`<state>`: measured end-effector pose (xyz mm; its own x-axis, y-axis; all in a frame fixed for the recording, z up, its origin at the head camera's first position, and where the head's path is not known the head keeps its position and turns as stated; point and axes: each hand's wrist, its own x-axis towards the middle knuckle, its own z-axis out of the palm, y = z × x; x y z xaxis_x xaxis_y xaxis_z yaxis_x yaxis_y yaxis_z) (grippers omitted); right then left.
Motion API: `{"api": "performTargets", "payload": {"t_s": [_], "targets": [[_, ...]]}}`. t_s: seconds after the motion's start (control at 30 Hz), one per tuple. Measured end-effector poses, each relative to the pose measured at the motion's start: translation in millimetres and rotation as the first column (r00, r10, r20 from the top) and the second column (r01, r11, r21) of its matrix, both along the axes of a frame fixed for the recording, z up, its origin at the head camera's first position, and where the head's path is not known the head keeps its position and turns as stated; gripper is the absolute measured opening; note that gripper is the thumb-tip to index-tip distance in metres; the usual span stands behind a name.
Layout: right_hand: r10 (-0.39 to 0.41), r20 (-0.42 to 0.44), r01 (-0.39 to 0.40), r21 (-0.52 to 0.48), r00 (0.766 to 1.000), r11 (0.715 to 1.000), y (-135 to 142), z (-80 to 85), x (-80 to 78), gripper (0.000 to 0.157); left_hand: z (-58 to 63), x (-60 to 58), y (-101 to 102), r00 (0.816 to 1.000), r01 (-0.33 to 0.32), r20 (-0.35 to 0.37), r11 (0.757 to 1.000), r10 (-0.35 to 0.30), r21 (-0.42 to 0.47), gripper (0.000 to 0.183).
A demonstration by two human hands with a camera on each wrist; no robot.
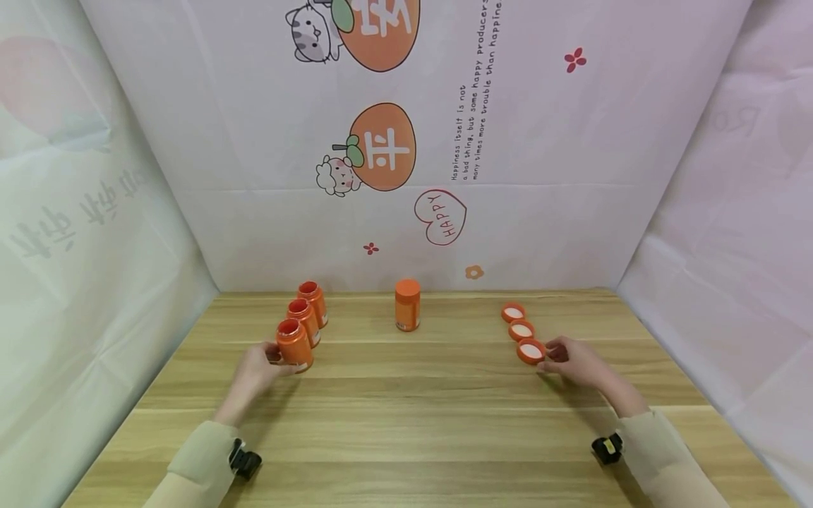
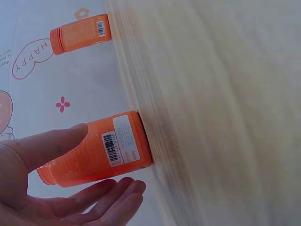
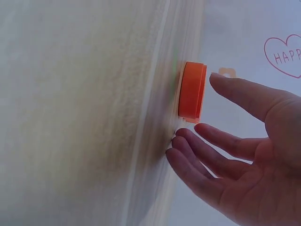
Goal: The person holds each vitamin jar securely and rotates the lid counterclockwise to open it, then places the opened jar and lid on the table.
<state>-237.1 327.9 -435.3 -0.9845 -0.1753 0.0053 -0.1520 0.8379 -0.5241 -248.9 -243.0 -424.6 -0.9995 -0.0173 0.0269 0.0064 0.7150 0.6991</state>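
Observation:
Three lidless orange plastic bottles stand upright in a slanting row on the left: the near bottle (image 1: pixel 295 348), the middle bottle (image 1: pixel 310 324) and the far bottle (image 1: pixel 320 308). My left hand (image 1: pixel 256 368) is at the near bottle, its thumb on one side and relaxed fingers on the other, not closed round it. On the right lie three orange lids, white liners up: the near lid (image 1: pixel 531 351), the middle lid (image 1: pixel 521 329) and the far lid (image 1: pixel 513 312). Loosely spread around the near lid (image 3: pixel 192 90), my right hand (image 1: pixel 574 361) shows a gap between thumb and lid.
A capped orange bottle (image 1: pixel 407 307) stands upright at the back middle of the wooden table (image 1: pixel 406 416). Behind it rises a white printed sheet (image 1: pixel 540 176), with more white sheeting (image 1: pixel 730 212) along both sides. Each wrist wears a small black device (image 1: pixel 244 460).

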Motion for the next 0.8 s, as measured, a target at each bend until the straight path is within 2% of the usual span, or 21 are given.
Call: {"api": "performTargets", "payload": {"t_s": [0.27,0.57,0.8], "targets": [[0.003,-0.002,-0.003,0.049,1.000,0.999,-0.3,1.7,6.5,0.054,2.1,8.9,-1.6,1.000,0.001,0.008,1.000,-0.001,-0.027,0.046],[0.042,0.018,-0.044,0.089,0.999,0.995,-6.6,9.9,16.3,0.047,6.9,18.3,2.0,0.999,0.011,0.035,0.999,-0.009,-0.042,0.036],[0.076,0.044,-0.081,0.137,0.996,0.987,-13.2,13.7,21.5,0.041,6.8,21.5,5.0,0.999,0.032,0.007,0.997,-0.032,-0.069,0.030]]}}
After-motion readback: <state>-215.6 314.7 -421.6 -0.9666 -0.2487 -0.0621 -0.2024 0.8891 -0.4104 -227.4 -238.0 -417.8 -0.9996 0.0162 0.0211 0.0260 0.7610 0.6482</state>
